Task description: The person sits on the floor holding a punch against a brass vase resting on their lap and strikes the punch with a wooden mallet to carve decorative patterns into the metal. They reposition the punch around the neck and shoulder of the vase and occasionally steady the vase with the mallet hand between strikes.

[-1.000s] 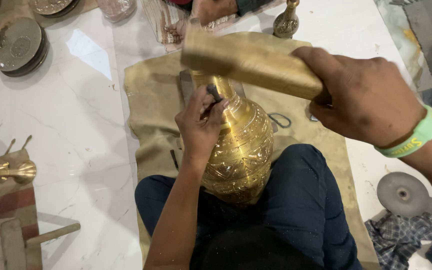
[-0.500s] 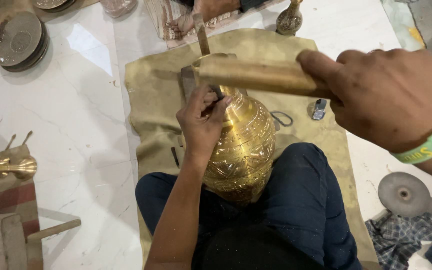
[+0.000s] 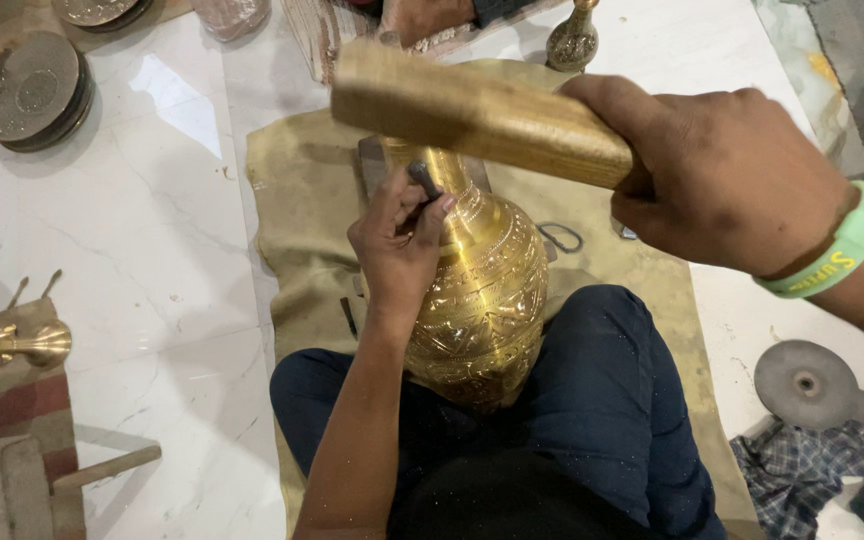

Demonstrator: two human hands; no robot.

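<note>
Engraving underway: left hand [image 3: 397,245] pinches a chisel [image 3: 424,180] against the brass vase [image 3: 482,290]; right hand [image 3: 722,180] grips the raised wooden mallet [image 3: 472,110], whose next blow needs a square hit.

Both forearms are bare, with no sleeves in view. The right hand [image 3: 727,180] carries a light-green rubber wristband [image 3: 837,250] bearing yellow lettering — snug at the wrist. The left hand [image 3: 397,245] wears nothing. The legs are clad in dark navy-blue trousers [image 3: 602,410] — lightly speckled with pale dust.
</note>
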